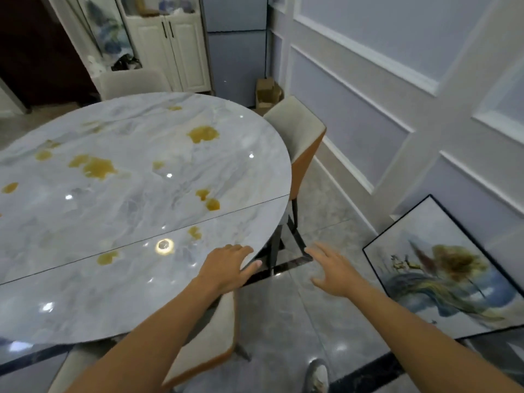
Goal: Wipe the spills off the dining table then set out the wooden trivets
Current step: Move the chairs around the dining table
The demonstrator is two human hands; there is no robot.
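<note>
The round grey marble dining table [122,296] fills the left of the head view. Several yellow-brown spills lie on it, the largest near the middle left [97,167] and toward the far side [203,133], with smaller spots nearer me [107,258]. My left hand [229,266] rests flat over the table's near right edge with fingers spread and holds nothing. My right hand [330,269] hovers open in the air over the floor to the right of the table, also holding nothing. No cloth or wooden trivets are in view.
A grey-and-orange chair [300,137] stands at the table's right side, another [204,344] is tucked in below my left arm. A framed painting [442,270] leans on the panelled wall at the right. White cabinets [170,46] stand at the back. My shoe [319,375] is on the tiled floor.
</note>
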